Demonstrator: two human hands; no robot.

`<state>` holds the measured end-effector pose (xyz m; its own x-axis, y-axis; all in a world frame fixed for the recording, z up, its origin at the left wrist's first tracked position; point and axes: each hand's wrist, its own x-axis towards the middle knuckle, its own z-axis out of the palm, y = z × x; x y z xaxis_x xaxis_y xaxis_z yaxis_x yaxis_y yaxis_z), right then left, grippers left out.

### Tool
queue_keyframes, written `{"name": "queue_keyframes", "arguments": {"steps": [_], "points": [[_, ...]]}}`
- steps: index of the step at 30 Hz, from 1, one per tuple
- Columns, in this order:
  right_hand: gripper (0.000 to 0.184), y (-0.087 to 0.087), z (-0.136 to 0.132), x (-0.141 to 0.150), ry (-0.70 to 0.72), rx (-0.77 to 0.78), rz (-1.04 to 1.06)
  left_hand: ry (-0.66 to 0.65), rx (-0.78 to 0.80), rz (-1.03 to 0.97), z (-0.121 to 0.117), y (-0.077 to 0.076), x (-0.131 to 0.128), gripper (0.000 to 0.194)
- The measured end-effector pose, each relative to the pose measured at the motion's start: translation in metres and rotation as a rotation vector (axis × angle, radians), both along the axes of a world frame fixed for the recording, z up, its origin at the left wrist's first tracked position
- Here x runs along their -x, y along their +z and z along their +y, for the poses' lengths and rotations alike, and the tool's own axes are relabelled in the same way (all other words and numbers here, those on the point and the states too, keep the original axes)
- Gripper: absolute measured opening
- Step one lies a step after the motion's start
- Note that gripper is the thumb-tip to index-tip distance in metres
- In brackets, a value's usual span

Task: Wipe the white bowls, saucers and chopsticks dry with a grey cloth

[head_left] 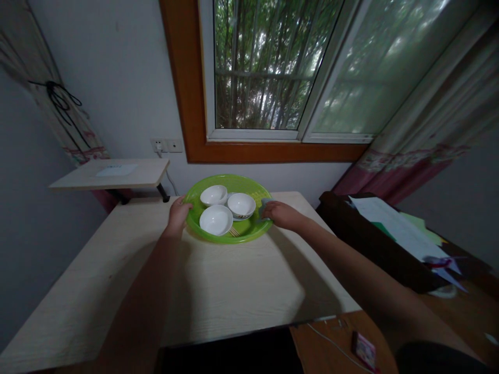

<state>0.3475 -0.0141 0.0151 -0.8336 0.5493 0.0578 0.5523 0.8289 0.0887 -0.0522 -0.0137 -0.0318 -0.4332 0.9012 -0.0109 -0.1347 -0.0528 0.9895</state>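
Note:
Both hands grip a round green plastic basin (234,182) over the back part of the table. My left hand (179,212) is closed on its left rim, the thumb over the edge. My right hand (279,213) is closed at the right rim, with a greyish cloth (264,206) under the fingers. Inside the basin sit three white bowls: one at the back left (213,195), one at the front (215,221) and one at the right (241,205). Several chopsticks (234,232) lie near the front. Whether the basin touches the tabletop, I cannot tell.
The pale wooden table (234,291) reaches the wall beneath a window (273,78). A small raised shelf (113,174) stands at the back left, near a wall socket (159,145). To the right is a dark cabinet (351,239) with papers (397,228) on top.

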Motion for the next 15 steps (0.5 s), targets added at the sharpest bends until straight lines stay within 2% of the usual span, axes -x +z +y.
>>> {"name": "queue_keyframes", "arguments": {"steps": [7,12,15], "points": [[0.029,0.000,-0.009,0.007,0.019,-0.013,-0.008,0.097,-0.047,-0.092,-0.024,-0.004,-0.019,0.048],[0.022,0.001,-0.035,0.029,-0.002,0.014,-0.038,0.210,-0.029,-0.126,-0.053,-0.011,-0.046,0.070],[0.018,-0.001,-0.055,0.052,-0.034,0.047,-0.033,0.182,-0.046,-0.073,-0.064,-0.016,-0.056,0.078]]}}
